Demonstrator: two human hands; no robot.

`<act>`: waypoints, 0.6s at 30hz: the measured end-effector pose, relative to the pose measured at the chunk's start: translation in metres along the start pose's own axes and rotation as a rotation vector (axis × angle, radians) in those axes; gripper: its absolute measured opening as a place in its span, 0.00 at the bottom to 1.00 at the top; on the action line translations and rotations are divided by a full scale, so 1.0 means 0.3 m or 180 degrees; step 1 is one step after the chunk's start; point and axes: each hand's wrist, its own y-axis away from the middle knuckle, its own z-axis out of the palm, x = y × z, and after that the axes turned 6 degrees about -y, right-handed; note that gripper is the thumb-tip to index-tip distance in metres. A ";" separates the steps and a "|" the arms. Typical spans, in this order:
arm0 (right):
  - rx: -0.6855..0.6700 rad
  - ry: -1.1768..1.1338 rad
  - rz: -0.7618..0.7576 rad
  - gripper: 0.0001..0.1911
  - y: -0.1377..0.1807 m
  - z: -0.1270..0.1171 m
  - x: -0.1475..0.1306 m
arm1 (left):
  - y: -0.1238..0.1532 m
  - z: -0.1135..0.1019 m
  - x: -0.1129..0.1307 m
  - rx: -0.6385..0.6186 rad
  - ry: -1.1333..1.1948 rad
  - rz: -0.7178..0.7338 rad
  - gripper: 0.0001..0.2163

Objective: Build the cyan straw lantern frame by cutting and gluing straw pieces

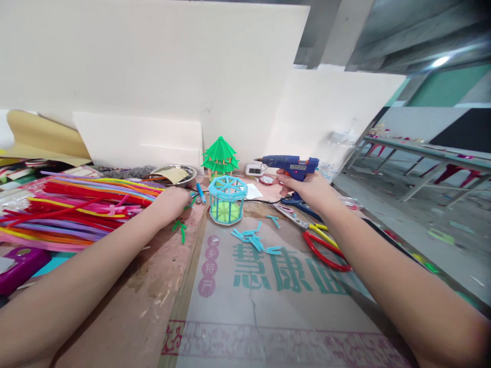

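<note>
My right hand [309,186] is wrapped round the grip of a blue hot glue gun [286,162], its nozzle pointing left. My left hand [177,203] is curled closed beside a steel bowl [187,176]; its fingertips are mostly hidden, and what they hold cannot be made out. Green pipe-cleaner bits [180,230] lie just below that hand, and a blue stick-like piece [200,193] is to its right. Between the hands stands a light-blue pipe-cleaner frame [227,198] with a yellow-green base. Behind it rises a green tiered roof model [220,156]. Short blue pieces [253,240] are scattered in front.
Colourful pipe cleaners [76,209] are heaped at left, near a purple tool [23,268]. Red-and-yellow-handled scissors [322,245] lie under my right forearm. A small white timer [255,169] and a clear bottle [339,151] stand near the white backboard [153,66]. A printed sheet [230,317] covers the front.
</note>
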 end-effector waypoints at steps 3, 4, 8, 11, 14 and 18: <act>0.0011 -0.0081 0.0045 0.16 -0.001 -0.002 0.006 | 0.003 0.015 0.010 -0.0016 -0.0189 0.0092 0.09; 0.0002 -0.0117 0.0040 0.16 -0.001 -0.002 0.008 | 0.003 0.015 0.015 -0.0006 -0.0222 0.0100 0.09; -0.0017 -0.0371 -0.0026 0.18 0.005 0.002 0.003 | 0.004 -0.028 0.035 0.0142 -0.0254 0.0010 0.12; -0.0008 -0.0537 -0.0043 0.17 0.011 0.007 -0.006 | 0.006 -0.099 0.041 0.0427 -0.0102 -0.0231 0.15; -0.0001 -0.0556 -0.0041 0.17 0.010 0.007 -0.007 | 0.006 -0.170 0.027 0.0543 0.0204 -0.0427 0.15; 0.0011 -0.0407 0.0009 0.17 0.007 0.003 -0.005 | 0.027 -0.255 0.022 0.0122 0.0843 -0.0554 0.17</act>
